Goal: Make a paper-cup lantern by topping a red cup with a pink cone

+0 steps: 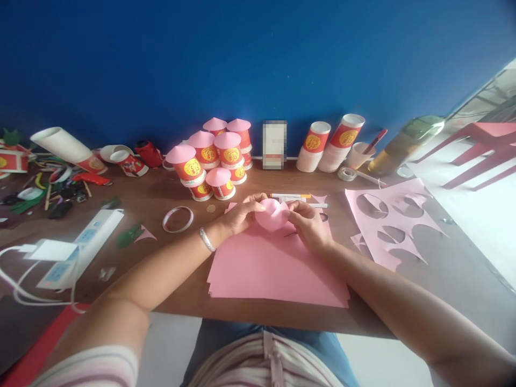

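Observation:
A pink paper circle (271, 219) with a slit, its cut edges parted, is held up between my two hands above a stack of pink paper sheets (278, 274). My left hand (245, 212) pinches its left edge between thumb and fingers. On the opposite side, my right hand (308, 220) grips the right edge. Scissors (323, 217) lie on the sheets, partly hidden by my right hand. Beyond my hands lie several markers (290, 196). To the left, red paper cups with pink cone tops (228, 148) stand stacked in a cluster.
Two stacks of paper cups (314, 145) lean by the blue wall, near a bottle (407, 145) and tape roll (346, 173). Cut pink paper (397, 220) lies right. A power strip (86, 247), a cup ring (178, 219) and craft clutter (52, 188) are left.

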`<state>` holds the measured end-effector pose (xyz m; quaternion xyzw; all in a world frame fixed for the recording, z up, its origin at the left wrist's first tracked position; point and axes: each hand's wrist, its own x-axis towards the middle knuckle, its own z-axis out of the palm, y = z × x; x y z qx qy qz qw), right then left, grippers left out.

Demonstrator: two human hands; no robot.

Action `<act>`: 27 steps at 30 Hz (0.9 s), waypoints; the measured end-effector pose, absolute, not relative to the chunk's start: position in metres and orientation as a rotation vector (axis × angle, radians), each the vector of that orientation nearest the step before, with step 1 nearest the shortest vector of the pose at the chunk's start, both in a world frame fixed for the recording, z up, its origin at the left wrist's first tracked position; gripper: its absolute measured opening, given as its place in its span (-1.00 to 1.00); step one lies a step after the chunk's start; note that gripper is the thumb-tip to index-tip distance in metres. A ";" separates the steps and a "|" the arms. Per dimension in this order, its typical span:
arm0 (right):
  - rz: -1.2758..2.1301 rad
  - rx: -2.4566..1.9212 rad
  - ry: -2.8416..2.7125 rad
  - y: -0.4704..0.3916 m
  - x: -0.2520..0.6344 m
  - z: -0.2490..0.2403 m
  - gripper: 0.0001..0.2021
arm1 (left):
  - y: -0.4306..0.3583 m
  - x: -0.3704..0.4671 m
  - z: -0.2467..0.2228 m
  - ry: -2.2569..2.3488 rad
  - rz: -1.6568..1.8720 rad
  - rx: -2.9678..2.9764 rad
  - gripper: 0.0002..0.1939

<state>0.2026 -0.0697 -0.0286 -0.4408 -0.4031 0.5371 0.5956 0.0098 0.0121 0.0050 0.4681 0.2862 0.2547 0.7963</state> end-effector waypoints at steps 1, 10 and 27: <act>1.261 -1.011 -0.920 -0.070 0.202 -0.030 -0.57 | 0.013 0.010 0.004 0.612 0.548 1.010 -0.67; 1.386 -1.021 -0.835 -0.070 0.200 -0.028 -0.58 | 0.011 0.006 -0.006 0.551 0.509 1.062 -0.66; 1.411 -1.000 -0.879 -0.071 0.204 -0.026 -0.44 | 0.010 0.002 -0.007 0.594 0.462 1.225 -0.57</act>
